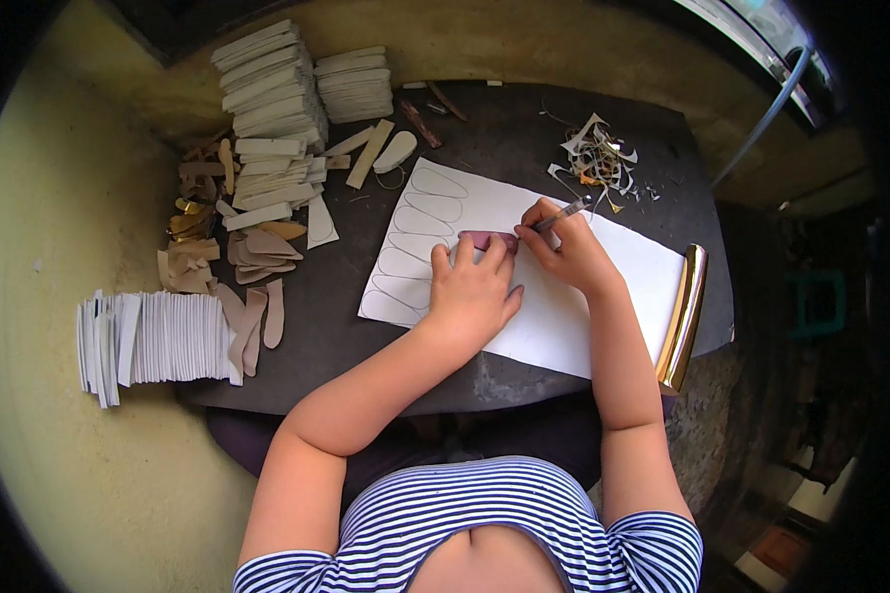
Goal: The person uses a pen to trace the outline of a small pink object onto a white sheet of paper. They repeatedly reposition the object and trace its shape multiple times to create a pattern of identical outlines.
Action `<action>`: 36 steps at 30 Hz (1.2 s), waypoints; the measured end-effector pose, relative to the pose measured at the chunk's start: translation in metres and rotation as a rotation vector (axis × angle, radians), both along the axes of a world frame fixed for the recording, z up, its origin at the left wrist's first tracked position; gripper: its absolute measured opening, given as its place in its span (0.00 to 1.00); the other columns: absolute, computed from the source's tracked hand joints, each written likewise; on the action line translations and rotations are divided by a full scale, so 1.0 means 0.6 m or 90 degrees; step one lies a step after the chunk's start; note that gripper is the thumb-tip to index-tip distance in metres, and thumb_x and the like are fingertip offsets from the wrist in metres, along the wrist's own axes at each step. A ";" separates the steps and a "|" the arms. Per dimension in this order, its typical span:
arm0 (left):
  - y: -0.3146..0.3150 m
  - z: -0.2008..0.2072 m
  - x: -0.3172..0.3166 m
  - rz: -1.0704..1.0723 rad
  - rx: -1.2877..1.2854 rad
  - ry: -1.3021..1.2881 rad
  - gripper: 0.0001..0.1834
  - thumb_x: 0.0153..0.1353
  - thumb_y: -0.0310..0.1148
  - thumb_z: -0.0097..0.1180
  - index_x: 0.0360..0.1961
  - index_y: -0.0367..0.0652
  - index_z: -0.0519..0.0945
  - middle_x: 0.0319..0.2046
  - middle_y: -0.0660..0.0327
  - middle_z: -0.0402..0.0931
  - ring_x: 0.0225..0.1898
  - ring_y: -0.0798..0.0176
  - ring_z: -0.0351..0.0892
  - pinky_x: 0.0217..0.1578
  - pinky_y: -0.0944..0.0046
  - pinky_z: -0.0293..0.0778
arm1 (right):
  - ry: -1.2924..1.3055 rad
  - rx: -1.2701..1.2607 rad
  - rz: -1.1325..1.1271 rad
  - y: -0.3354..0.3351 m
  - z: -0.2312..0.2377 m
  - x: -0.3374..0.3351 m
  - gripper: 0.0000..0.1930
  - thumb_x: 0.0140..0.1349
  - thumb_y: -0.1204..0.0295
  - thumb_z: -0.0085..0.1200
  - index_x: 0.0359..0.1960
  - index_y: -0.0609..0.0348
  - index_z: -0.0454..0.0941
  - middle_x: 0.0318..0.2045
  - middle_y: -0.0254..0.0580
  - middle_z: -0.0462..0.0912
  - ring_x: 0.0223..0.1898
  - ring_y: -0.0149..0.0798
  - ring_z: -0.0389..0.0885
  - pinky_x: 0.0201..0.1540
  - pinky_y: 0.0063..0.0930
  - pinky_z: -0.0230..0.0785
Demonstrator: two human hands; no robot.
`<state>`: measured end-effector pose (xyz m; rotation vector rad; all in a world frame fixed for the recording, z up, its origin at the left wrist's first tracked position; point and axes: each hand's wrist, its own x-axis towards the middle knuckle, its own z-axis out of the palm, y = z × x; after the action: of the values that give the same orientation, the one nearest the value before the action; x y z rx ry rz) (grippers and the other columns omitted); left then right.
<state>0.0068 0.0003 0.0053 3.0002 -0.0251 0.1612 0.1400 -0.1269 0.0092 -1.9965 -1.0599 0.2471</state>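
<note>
The left hand (473, 289) presses its fingers (465, 252) flat on a pink template (489, 239) over white paper (564, 296); the right hand (564, 247) grips a pen (562, 212) beside it on the tabletop (346, 326).

matt white paper sheet (564, 306), glossy gold roll (684, 316).

A small craft workshop: stacked cut pieces (272, 94), traced sheet (564, 306), offcut scraps (598, 158).

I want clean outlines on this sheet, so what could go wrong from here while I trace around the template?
The left hand pins the pinkish template with fingertips only; it may slip as the pen in the right hand pushes against it. The white sheet itself lies loose and could shift.
</note>
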 end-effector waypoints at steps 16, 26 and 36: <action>0.000 -0.002 -0.002 0.012 -0.010 0.008 0.26 0.59 0.48 0.51 0.56 0.47 0.73 0.55 0.66 0.68 0.57 0.57 0.61 0.49 0.43 0.57 | 0.019 0.018 -0.006 -0.004 0.004 -0.005 0.05 0.56 0.79 0.58 0.30 0.63 0.74 0.24 0.44 0.80 0.26 0.39 0.79 0.29 0.28 0.68; 0.005 0.002 -0.002 0.006 -0.032 0.028 0.26 0.59 0.48 0.51 0.57 0.50 0.73 0.57 0.66 0.67 0.58 0.57 0.61 0.48 0.44 0.58 | 0.035 0.012 -0.014 -0.011 -0.002 -0.008 0.05 0.55 0.80 0.59 0.31 0.62 0.75 0.25 0.40 0.80 0.28 0.37 0.78 0.31 0.28 0.67; 0.034 0.018 0.003 -0.006 -0.090 0.061 0.24 0.57 0.43 0.53 0.56 0.54 0.73 0.57 0.66 0.66 0.57 0.59 0.63 0.48 0.47 0.59 | 0.041 -0.010 0.011 -0.015 0.005 -0.010 0.06 0.53 0.81 0.60 0.31 0.62 0.75 0.26 0.40 0.80 0.29 0.36 0.78 0.33 0.28 0.68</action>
<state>0.0085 0.0207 0.0162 2.8619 -0.0169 0.0178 0.1341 -0.1357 0.0123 -1.9807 -1.0372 0.3275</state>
